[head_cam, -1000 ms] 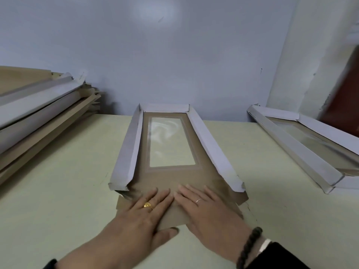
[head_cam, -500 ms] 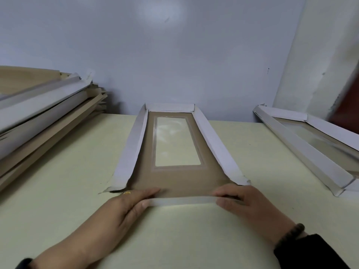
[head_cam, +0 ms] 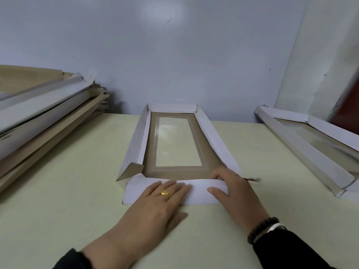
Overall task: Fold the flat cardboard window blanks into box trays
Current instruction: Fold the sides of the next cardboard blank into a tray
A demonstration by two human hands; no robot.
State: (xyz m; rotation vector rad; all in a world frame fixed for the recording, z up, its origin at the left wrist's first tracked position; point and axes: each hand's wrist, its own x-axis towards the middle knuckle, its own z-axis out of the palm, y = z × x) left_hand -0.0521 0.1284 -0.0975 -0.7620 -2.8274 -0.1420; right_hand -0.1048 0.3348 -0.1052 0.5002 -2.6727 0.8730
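A brown cardboard window blank (head_cam: 210, 154) with a clear film window (head_cam: 177, 141) lies in the middle of the table. Its two long side walls and its far end wall stand up, white side out. The near end flap (head_cam: 198, 193) is turned up and shows its white face. My left hand (head_cam: 161, 202) lies flat on that flap with straight fingers. My right hand (head_cam: 235, 191) grips the flap's right corner, thumb on the outside and fingers curled over the edge to the inside. A brown corner tab (head_cam: 133, 168) sticks out at the near left corner.
A slanting stack of flat blanks (head_cam: 38, 117) fills the left side of the pale green table (head_cam: 68, 191). A folded tray (head_cam: 310, 140) lies at the right edge. A blue-grey wall stands close behind the blank.
The near flap, pressed flat under both hands a second ago, has been lifted and turned up. My left hand moved onto its white face and my right hand went to its right corner.
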